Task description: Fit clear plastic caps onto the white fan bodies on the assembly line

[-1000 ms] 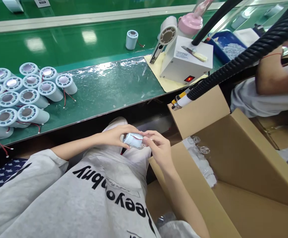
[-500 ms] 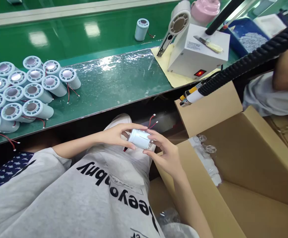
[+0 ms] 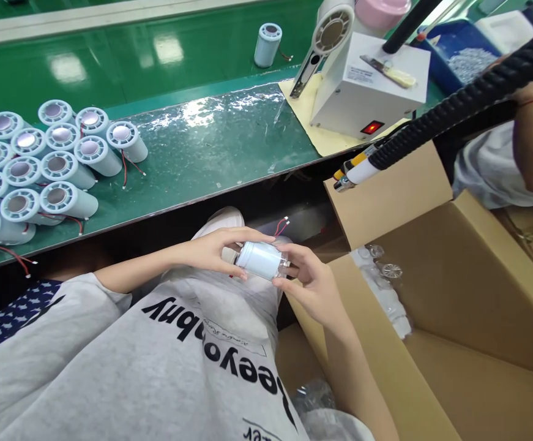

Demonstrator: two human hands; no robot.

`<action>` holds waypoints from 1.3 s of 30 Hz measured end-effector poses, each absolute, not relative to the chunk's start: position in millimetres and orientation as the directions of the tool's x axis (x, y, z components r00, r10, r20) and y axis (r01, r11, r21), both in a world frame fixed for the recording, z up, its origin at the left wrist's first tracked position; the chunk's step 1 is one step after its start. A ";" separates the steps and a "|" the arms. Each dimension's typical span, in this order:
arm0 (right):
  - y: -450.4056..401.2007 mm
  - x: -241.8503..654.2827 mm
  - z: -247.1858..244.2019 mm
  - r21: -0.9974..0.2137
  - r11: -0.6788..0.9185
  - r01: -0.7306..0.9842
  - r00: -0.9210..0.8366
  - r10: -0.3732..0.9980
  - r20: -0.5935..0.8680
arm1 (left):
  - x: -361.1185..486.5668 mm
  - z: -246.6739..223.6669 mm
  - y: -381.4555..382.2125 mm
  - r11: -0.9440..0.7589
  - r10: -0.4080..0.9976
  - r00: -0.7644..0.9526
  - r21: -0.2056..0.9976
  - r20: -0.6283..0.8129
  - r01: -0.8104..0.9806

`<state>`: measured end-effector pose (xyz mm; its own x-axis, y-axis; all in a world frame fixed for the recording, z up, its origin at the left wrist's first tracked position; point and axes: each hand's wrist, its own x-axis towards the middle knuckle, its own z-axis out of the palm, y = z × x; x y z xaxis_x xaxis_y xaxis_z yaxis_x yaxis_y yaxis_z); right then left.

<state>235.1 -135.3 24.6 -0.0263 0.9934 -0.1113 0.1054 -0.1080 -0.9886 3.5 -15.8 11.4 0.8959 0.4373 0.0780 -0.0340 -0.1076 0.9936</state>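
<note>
Light-blue cylinder (image 3: 260, 260) lies on its side over the lap, between both hands, just short of the bench (image 3: 202, 165) edge. Left hand (image 3: 213, 248) grasps the left end, thumb on the near side, fingers over the far side; looks like the steadying grip. Right hand (image 3: 314, 291) pinches round the clear plastic piece (image 3: 284, 264) at the other end, probably to control how the two line up. Red wires (image 3: 281, 228) stick out on the far side, likely so fingers don't trap them (exit point hidden)

Edges: bench lip ahead, carton (image 3: 362, 343) flap close by the right forearm, white nozzle (image 3: 360, 173) on the black hose (image 3: 454, 110) forward-right. More room to lift or pull back over the lap than to swing right; grouped cylinders (image 3: 62, 199) sit forward-left, well apart from the hands
</note>
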 end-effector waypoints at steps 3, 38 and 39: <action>-134.3 235.4 24.1 -0.984 -0.166 0.060 -0.027 0.985 -0.168 | 2.8 12.8 -16.0 -0.114 0.436 0.897 0.993 0.069 -0.021; -124.9 223.4 -3.7 -0.871 -0.395 -0.293 -0.036 0.915 -0.403 | 6.4 6.9 -13.9 0.046 0.461 0.887 0.999 -0.003 -0.020; -123.6 224.5 -8.4 -0.870 -0.381 -0.312 -0.012 0.918 -0.398 | 11.6 2.6 -11.0 0.079 0.466 0.885 0.996 -0.012 -0.028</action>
<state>224.5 -123.6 -8.4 -0.0121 0.9175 -0.3975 -0.3118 -0.3812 -0.8703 11.6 -11.0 2.6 0.8845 0.4663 -0.0121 -0.0282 0.0793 0.9964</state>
